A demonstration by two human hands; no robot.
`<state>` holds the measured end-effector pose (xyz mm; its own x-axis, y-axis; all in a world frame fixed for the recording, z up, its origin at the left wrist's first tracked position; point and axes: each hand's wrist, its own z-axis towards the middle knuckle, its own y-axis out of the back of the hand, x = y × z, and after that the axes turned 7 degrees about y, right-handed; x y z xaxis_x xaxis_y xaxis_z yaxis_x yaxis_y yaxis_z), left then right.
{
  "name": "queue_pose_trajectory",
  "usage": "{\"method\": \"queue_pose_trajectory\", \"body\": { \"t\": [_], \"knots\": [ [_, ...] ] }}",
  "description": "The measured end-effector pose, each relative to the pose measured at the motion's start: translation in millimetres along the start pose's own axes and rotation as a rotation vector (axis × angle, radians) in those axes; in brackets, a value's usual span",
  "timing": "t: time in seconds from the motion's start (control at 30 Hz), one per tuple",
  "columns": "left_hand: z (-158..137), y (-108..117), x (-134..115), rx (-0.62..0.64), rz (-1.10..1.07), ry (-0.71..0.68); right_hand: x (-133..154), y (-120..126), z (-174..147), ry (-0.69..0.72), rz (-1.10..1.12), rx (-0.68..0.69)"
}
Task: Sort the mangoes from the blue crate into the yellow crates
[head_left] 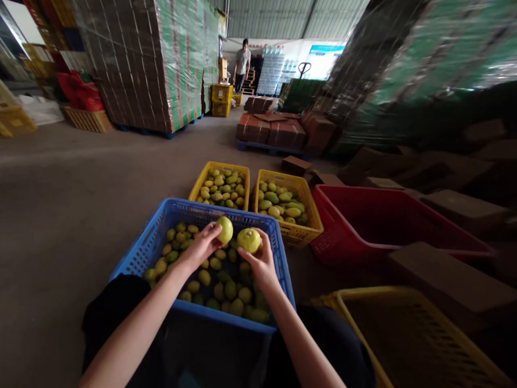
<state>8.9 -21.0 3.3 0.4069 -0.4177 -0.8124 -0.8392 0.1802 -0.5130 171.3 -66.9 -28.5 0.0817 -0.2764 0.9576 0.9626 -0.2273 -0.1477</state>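
My left hand (pixel 204 245) grips a smooth yellow-green lemon (pixel 225 230) over the far part of a blue crate (pixel 226 319). Close beside it, my right hand (pixel 263 264) is closed on another yellow-green lemon (pixel 249 240), whose knobbly end faces up. The two held fruits are a small gap apart. Below them in the blue crate lie many loose lemons (pixel 204 277), green to yellow, with the dark crate floor showing between some. The crate sits between my knees.
Beyond the blue crate stand two yellow crates of lemons (pixel 246 178) (pixel 315 215). A red crate (pixel 363 245) and a yellow crate (pixel 379 291) are at the right, among cardboard boxes (pixel 460 275). Wrapped pallet stacks (pixel 181 64) rise behind; a person (pixel 242 62) stands far back.
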Motion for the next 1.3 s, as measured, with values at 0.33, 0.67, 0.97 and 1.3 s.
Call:
{"method": "queue_pose_trajectory", "body": {
  "t": [0.33, 0.67, 0.97, 1.3],
  "knots": [
    [-21, 6, 12, 0.028, 1.076, -0.946, 9, 3, -6, 0.27, -0.181, -0.123],
    [-36, -10, -4, 0.027, 0.499, -0.414, 10, 2, -7, 0.337, -0.28, -0.136],
    [-31, -1, -8, 0.017, 0.621, -0.535, 13, 7, -6, 0.211, -0.056, -0.05],
    [-14, 8, -8, 0.033, -0.052, 0.003, 13, 8, 2, -0.167, 0.261, 0.006]
  ]
}}
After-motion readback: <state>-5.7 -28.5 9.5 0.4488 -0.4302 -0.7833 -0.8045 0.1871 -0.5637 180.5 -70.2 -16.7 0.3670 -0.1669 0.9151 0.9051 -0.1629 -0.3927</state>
